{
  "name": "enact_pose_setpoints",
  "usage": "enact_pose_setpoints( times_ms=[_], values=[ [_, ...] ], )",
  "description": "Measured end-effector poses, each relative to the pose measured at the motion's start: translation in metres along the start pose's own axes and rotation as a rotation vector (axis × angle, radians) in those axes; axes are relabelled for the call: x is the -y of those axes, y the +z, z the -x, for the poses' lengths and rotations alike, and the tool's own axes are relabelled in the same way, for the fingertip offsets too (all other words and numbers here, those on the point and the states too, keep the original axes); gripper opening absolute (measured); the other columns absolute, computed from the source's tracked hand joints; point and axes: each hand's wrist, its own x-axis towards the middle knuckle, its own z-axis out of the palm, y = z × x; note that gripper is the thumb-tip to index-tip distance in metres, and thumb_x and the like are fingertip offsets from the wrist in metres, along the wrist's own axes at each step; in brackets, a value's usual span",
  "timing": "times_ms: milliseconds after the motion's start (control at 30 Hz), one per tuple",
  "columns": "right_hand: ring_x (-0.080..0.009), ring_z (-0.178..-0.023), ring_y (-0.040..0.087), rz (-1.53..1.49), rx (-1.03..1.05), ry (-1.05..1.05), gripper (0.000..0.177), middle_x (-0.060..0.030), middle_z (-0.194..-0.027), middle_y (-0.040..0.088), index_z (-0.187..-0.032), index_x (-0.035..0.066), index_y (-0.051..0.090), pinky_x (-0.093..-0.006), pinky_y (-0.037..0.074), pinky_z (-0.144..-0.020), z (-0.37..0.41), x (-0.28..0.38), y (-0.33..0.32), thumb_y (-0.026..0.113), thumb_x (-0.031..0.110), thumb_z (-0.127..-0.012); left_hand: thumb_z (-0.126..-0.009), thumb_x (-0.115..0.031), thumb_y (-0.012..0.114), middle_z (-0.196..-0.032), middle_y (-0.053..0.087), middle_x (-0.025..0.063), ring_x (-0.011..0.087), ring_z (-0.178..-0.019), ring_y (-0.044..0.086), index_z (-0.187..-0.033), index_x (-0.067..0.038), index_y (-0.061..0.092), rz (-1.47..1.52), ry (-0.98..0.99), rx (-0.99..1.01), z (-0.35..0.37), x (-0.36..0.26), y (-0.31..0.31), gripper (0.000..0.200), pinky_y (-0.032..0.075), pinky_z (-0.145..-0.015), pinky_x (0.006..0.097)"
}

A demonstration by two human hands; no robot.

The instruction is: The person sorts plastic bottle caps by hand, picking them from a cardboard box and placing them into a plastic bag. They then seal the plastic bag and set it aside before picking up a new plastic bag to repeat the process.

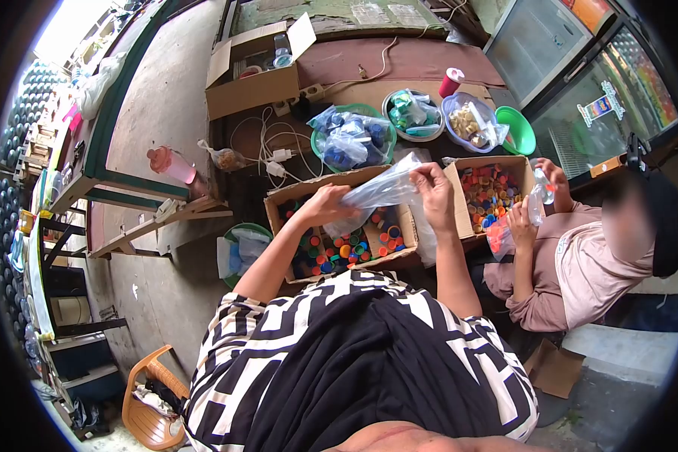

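A clear plastic bag [380,190] stretches between my two hands, above an open cardboard box [390,260] of colourful bottle caps [345,251]. My left hand [325,205] is closed on the bag's left end. At the bag's upper right edge, the fingers of my right hand [434,188] pinch the plastic. The bag hides the middle of the box, and I see no caps inside the bag. More clear plastic [427,235] hangs over the box's right side, below my right hand.
A co-worker [580,256] sits at the right, holding a bag with red pieces by a second box [467,226] of caps. Behind stand a teal basin [391,151], a lavender basin [450,105] and a green bowl [526,132]. White cables [267,135] lie near a cardboard box [252,92].
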Motion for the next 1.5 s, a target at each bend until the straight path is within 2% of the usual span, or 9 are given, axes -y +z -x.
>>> enact_pose_setpoints(
  times_ms=[133, 367, 433, 500, 533, 733, 967, 1167, 1500],
  values=[
    [-0.0040, -0.070, 0.052, 0.003, -0.076, 0.015, 0.013, 0.0025, -0.079, 0.060, -0.092, 0.004, 0.063, -0.0193, 0.042, -0.060, -0.012, -0.003, -0.019, 0.065, 0.016, -0.090, -0.072, -0.024, 0.081, -0.081, 0.060, 0.0025, 0.0095, -0.075, 0.053, -0.095, 0.000, 0.061, 0.486, -0.077, -0.084, 0.033, 0.017, -0.003, 0.039, 0.044, -0.067, 0.0264],
    [-0.0012, -0.060, 0.046, -0.261, -0.115, 0.195, 0.019, 0.0065, -0.071, 0.057, -0.083, 0.010, 0.062, -0.0166, 0.036, -0.053, -0.004, -0.035, -0.021, 0.077, 0.018, -0.079, -0.075, -0.014, 0.080, -0.085, 0.060, -0.0023, 0.0048, -0.076, 0.054, -0.101, -0.004, 0.059, 0.944, -0.202, -0.297, 0.059, 0.047, 0.005, 0.034, 0.045, -0.069, 0.0207],
    [-0.0006, -0.057, 0.042, -0.315, -0.146, 0.227, 0.021, 0.0077, -0.067, 0.053, -0.082, 0.010, 0.060, -0.0164, 0.034, -0.051, -0.001, -0.041, -0.012, 0.079, 0.015, -0.077, -0.075, -0.014, 0.079, -0.091, 0.061, 0.0022, 0.0106, -0.082, 0.057, -0.103, -0.003, 0.058, 0.921, -0.229, -0.316, 0.061, 0.052, 0.009, 0.037, 0.047, -0.073, 0.0254],
    [-0.0001, -0.056, 0.041, -0.391, -0.132, 0.294, 0.021, 0.0085, -0.067, 0.051, -0.081, 0.011, 0.058, -0.0160, 0.033, -0.050, 0.008, -0.047, -0.005, 0.079, 0.014, -0.077, -0.074, -0.016, 0.079, -0.096, 0.059, 0.0082, 0.0181, -0.087, 0.058, -0.103, -0.001, 0.057, -0.028, -0.169, -0.670, 0.060, 0.051, 0.018, 0.040, 0.049, -0.077, 0.0313],
    [-0.0001, -0.057, 0.040, -0.392, -0.124, 0.274, 0.023, 0.0087, -0.068, 0.049, -0.081, 0.012, 0.056, -0.0162, 0.034, -0.051, 0.012, -0.050, 0.002, 0.079, 0.014, -0.077, -0.073, -0.018, 0.079, -0.099, 0.057, 0.0124, 0.0238, -0.092, 0.057, -0.103, 0.000, 0.056, 0.012, -0.178, -0.706, 0.058, 0.042, 0.019, 0.042, 0.049, -0.080, 0.0348],
    [-0.0046, -0.065, 0.047, -0.017, 0.110, 0.215, 0.026, 0.0039, -0.070, 0.054, -0.079, 0.007, 0.056, -0.0222, 0.041, -0.058, 0.056, -0.063, 0.053, 0.080, 0.017, -0.077, -0.073, -0.025, 0.081, -0.087, 0.055, 0.0050, 0.0098, -0.071, 0.055, -0.110, -0.002, 0.056, 0.442, -0.080, -0.411, 0.051, -0.045, 0.033, 0.050, 0.048, -0.063, 0.0252],
    [-0.0072, -0.075, 0.053, -0.091, 0.308, 0.352, 0.020, -0.0019, -0.080, 0.060, -0.088, 0.004, 0.058, -0.0258, 0.046, -0.069, 0.081, -0.050, 0.074, 0.074, 0.014, -0.081, -0.078, -0.013, 0.076, -0.075, 0.060, 0.0049, 0.0111, -0.069, 0.059, -0.084, 0.000, 0.059, 0.385, -0.053, -0.411, 0.052, -0.034, 0.050, 0.022, 0.047, -0.060, 0.0265],
    [-0.0085, -0.077, 0.054, 0.049, 0.407, 0.382, 0.020, -0.0013, -0.081, 0.061, -0.089, 0.003, 0.060, -0.0266, 0.044, -0.071, 0.077, -0.045, 0.064, 0.070, 0.020, -0.086, -0.080, -0.006, 0.071, -0.074, 0.061, 0.0054, 0.0110, -0.061, 0.057, -0.084, 0.001, 0.060, 0.376, -0.118, -0.373, 0.063, -0.036, 0.042, 0.015, 0.044, -0.054, 0.0261],
    [-0.0059, -0.075, 0.052, -0.208, 0.367, 0.386, 0.012, 0.0018, -0.082, 0.058, -0.093, 0.004, 0.059, -0.0233, 0.044, -0.071, 0.060, -0.033, 0.051, 0.063, 0.015, -0.090, -0.082, -0.006, 0.068, -0.079, 0.056, 0.0083, 0.0144, -0.062, 0.058, -0.093, 0.003, 0.058, 0.255, -0.045, -0.455, 0.057, -0.044, 0.043, 0.018, 0.045, -0.057, 0.0266]
  ],
)
